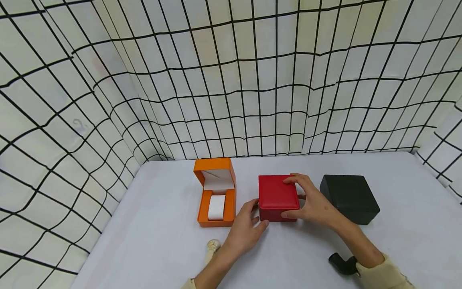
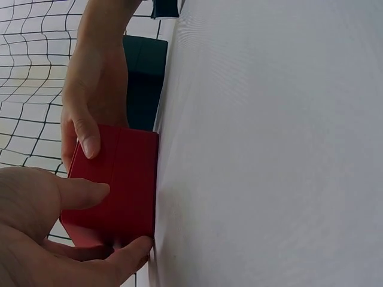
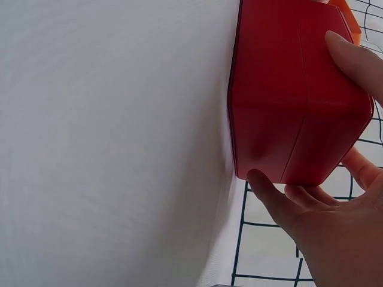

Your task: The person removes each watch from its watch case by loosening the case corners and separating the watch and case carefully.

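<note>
A closed red box [image 1: 277, 199] with rounded edges sits on the white tabletop between both hands. My right hand [image 1: 319, 205] grips it from the right, with the thumb low on its front and a finger on the lid's edge. From the left, my left hand [image 1: 242, 233] holds the box's side, its thumb by the front. In the left wrist view, that thumb lies across the red face, near the lid seam. The right wrist view shows the right fingers spread around the red box [image 3: 272, 78], one fingertip at its bottom corner.
Left of the red box stands an open orange watch box [image 1: 203, 216] with a white cushion [image 1: 216, 207]. A dark green box [image 1: 348, 196] is on the right. Near the left forearm lies a pale wristwatch [image 1: 213, 244]. A black curved piece [image 1: 342, 264] is beside the right sleeve. Netting [image 1: 267, 100] borders the table.
</note>
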### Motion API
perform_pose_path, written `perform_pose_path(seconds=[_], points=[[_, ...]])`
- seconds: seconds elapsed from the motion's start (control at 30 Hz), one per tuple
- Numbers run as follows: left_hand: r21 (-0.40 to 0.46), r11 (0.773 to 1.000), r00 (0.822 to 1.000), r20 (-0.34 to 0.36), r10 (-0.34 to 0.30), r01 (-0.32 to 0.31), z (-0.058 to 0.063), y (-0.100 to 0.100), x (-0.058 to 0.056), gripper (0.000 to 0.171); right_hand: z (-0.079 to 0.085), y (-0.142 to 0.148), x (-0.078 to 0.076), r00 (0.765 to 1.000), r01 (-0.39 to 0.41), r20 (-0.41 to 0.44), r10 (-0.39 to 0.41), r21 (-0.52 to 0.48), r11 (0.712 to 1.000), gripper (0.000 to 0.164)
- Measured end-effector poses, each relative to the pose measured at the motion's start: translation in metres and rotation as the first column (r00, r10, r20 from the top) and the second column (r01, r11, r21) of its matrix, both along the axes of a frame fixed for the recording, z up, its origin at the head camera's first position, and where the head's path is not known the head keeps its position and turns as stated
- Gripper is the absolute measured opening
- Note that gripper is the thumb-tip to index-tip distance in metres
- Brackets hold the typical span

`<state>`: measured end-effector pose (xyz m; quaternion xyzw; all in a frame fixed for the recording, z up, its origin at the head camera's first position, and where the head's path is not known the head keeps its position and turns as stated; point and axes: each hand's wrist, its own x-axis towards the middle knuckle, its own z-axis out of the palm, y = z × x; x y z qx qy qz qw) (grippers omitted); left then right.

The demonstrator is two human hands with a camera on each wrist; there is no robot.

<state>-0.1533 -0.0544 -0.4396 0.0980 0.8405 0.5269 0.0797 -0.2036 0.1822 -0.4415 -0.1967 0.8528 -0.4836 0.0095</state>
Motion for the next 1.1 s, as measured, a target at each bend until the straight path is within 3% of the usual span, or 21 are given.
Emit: perform_pose_path(seconds=[0.33,0.87,1.1], points=[[0.0,1.0,1.0,-0.02,0.002,-0.002,-0.0002,-0.0009,-0.0013,0.067,0.0027,-0.0031,0.0012,1.0,0.024,0.011,-0.024,0.005,1.0,0.083],[-0.069,0.992,0.99,-0.095,0.102,-0.108,-0.0073,0.0059,-0.0047,0.063,0.0021,-0.0032,0.0008,1.0,0.011,-0.03,-0.01,0.019,1.0,0.078],[-0.081,0.989,0.982,-0.151,0.11,-0.124,-0.0068,0.0048,-0.0073,0.06,0.0022,-0.0035,-0.0008,0.999,0.004,-0.048,-0.004,0.016,1.0,0.076]])
